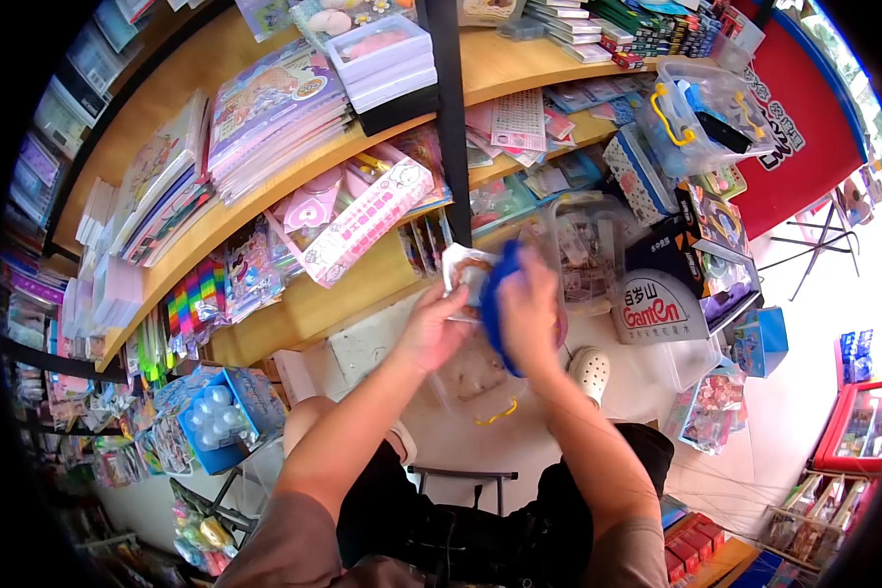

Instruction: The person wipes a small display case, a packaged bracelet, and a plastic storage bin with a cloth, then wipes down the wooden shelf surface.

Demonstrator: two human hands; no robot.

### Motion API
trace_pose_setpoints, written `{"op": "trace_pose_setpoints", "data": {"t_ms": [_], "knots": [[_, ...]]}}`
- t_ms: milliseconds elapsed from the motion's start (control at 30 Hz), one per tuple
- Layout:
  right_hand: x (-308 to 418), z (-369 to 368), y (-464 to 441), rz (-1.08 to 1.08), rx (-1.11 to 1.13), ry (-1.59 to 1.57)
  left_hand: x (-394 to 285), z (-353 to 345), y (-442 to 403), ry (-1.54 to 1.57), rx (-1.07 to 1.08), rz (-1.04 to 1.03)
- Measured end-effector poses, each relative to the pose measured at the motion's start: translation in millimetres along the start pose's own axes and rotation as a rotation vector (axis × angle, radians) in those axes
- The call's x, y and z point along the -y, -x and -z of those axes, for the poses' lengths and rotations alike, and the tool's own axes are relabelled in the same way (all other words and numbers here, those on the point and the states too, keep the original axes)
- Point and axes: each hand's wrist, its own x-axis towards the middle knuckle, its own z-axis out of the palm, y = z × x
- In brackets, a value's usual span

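My left hand [434,328] is closed on a small clear-and-white packet [466,277] with brown marks on it. Close beside it, my right hand [525,312] grips a dark blue, rounded item [498,318], smeared by motion; whether it is a cloth or something stiffer does not show. The blue item touches or overlaps the packet's right edge. Below both hands, on the floor between my feet, stands a clear plastic bin [468,390] with a yellow handle [497,412], partly covered by my hands and forearms.
Shelves [255,211] with stacked books and a pink boxed set [367,222] curve ahead. To the right are another clear bin [588,245], a Ganten carton [660,309] and a yellow-handled tub [701,122]. A blue box [220,421] of clear balls stands left.
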Motion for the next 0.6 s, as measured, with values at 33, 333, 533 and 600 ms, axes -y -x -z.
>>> {"op": "trace_pose_setpoints", "data": {"t_ms": [33, 333, 533, 600], "knots": [[6, -14, 19, 0.129, 0.022, 0.19, 9, -16, 2, -0.021, -0.121, -0.002], [-39, -15, 3, -0.386, -0.163, -0.055, 11, 2, 2, 0.18, 0.107, 0.092], [-78, 8, 1, -0.819, -0.029, -0.662, -30, -4, 16, 0.208, 0.204, 0.045], [-56, 20, 2, -0.841, 0.035, -0.753, -34, -1, 16, 0.215, 0.202, 0.047]]}}
